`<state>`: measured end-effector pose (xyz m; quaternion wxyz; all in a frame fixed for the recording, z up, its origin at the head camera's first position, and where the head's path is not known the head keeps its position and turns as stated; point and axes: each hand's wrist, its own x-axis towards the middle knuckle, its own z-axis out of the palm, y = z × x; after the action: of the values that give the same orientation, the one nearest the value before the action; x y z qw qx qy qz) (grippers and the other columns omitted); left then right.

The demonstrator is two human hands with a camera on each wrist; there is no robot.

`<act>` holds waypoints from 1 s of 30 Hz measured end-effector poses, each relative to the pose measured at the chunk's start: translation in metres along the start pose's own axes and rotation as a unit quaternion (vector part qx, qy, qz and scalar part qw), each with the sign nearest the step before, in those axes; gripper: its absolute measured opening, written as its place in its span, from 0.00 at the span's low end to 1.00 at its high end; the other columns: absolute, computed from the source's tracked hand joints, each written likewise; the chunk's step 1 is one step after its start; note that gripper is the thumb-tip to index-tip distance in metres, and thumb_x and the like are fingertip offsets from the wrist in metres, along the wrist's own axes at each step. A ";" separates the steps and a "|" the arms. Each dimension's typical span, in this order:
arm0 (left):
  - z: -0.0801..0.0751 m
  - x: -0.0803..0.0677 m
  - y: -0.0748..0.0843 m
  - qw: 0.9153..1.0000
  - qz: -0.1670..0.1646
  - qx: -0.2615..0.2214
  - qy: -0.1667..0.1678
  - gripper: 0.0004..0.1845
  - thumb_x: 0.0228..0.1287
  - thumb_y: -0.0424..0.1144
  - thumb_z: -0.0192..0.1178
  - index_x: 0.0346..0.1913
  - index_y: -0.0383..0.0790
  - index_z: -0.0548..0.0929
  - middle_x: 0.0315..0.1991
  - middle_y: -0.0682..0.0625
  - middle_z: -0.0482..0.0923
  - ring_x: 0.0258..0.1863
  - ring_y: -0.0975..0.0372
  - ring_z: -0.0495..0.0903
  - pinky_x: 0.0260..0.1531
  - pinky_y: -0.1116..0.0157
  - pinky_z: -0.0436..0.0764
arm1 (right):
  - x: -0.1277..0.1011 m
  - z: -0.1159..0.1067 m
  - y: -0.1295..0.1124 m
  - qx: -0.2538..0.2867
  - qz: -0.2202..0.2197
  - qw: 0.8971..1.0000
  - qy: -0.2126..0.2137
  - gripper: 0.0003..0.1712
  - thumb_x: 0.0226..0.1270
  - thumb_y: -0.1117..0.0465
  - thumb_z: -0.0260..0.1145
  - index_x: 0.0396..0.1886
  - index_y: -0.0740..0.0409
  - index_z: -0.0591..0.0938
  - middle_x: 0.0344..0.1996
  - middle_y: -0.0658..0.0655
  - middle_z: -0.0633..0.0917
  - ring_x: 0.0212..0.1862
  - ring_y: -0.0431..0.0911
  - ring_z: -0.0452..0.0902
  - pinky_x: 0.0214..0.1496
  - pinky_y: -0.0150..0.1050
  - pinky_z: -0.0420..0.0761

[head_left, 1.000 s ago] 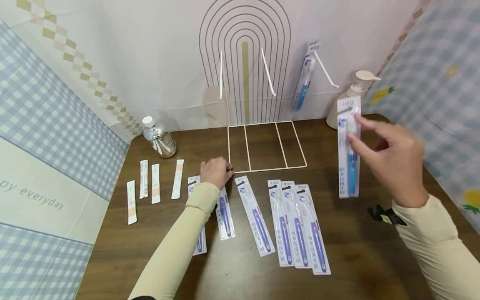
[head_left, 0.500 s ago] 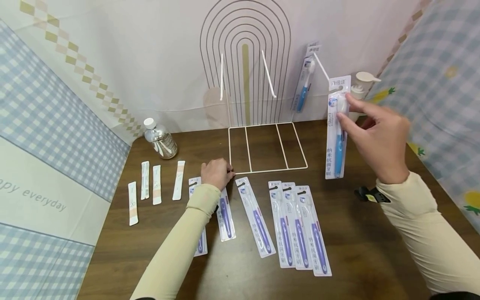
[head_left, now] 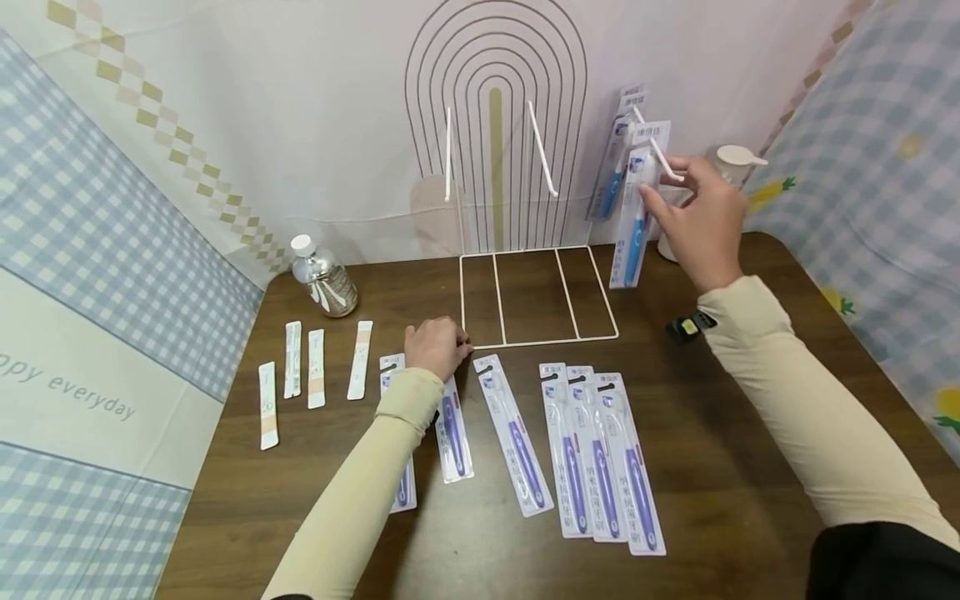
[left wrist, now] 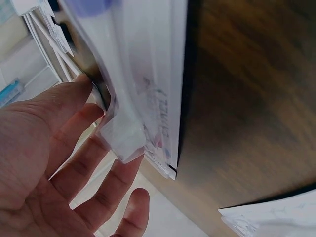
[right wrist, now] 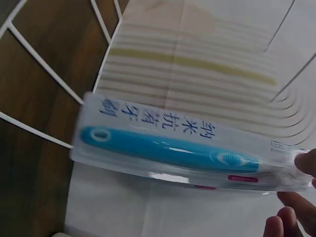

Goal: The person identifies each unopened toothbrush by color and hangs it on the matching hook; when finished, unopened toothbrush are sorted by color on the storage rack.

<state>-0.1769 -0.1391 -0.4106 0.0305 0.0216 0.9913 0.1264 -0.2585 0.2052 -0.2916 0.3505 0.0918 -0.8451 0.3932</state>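
My right hand (head_left: 693, 208) pinches the top of a blue toothbrush pack (head_left: 633, 212) and holds it upright at the right hook (head_left: 663, 158) of the white wire rack (head_left: 536, 333). A second blue pack (head_left: 613, 162) hangs on that hook behind it. In the right wrist view the held pack (right wrist: 173, 148) lies across the frame, with my fingertips (right wrist: 307, 163) at its head end. My left hand (head_left: 437, 346) rests by the rack's front-left corner, over purple toothbrush packs (head_left: 453, 425). In the left wrist view its relaxed fingers (left wrist: 94, 163) touch a pack's top (left wrist: 143, 84).
Several purple toothbrush packs (head_left: 600, 454) lie in a row on the brown table (head_left: 735, 500). Several sachets (head_left: 315, 379) lie at the left, near a small bottle (head_left: 324, 279). A pump bottle (head_left: 733, 162) stands behind my right hand. Two more rack hooks (head_left: 542, 150) are bare.
My right hand has carried the blue pack up and to the left, from over the table to the rack's right hook. The left hand has stayed put.
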 end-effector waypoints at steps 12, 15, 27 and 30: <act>0.002 0.000 0.002 1.000 0.006 0.002 0.002 0.07 0.68 0.48 0.74 0.45 0.52 0.95 0.47 0.54 0.91 0.48 0.54 0.88 0.52 0.50 0.74 | 0.036 0.035 0.013 0.003 0.048 0.999 0.011 0.24 0.67 0.52 0.77 0.57 0.59 0.86 0.50 0.57 0.91 0.55 0.50 0.88 0.42 0.28 0.67; 0.002 0.000 0.002 1.000 0.007 0.003 0.002 0.07 0.68 0.48 0.74 0.44 0.52 0.95 0.47 0.54 0.91 0.47 0.54 0.88 0.52 0.50 0.74 | 0.038 0.037 0.012 -0.001 0.056 0.998 0.009 0.24 0.67 0.51 0.77 0.58 0.57 0.85 0.51 0.55 0.91 0.56 0.48 0.87 0.43 0.28 0.68; -0.002 0.000 -0.002 1.000 0.005 0.002 0.001 0.09 0.69 0.47 0.74 0.46 0.51 0.95 0.48 0.53 0.91 0.49 0.53 0.88 0.54 0.49 0.75 | 0.033 0.033 0.013 0.007 0.042 0.999 0.016 0.26 0.66 0.53 0.77 0.63 0.47 0.85 0.54 0.51 0.90 0.38 0.41 0.83 0.36 0.27 0.65; -0.002 -0.001 -0.003 1.000 0.005 0.002 0.004 0.09 0.68 0.47 0.74 0.46 0.51 0.95 0.48 0.53 0.91 0.49 0.52 0.88 0.53 0.49 0.75 | 0.019 0.024 0.011 0.021 0.030 0.999 0.012 0.25 0.65 0.57 0.77 0.62 0.52 0.85 0.53 0.54 0.91 0.33 0.31 0.77 0.36 0.25 0.68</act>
<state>-0.1763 -0.1423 -0.4095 0.0263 0.0263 0.9915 0.1245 -0.2900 0.1970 -0.2961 0.3470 0.0691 -0.8346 0.4221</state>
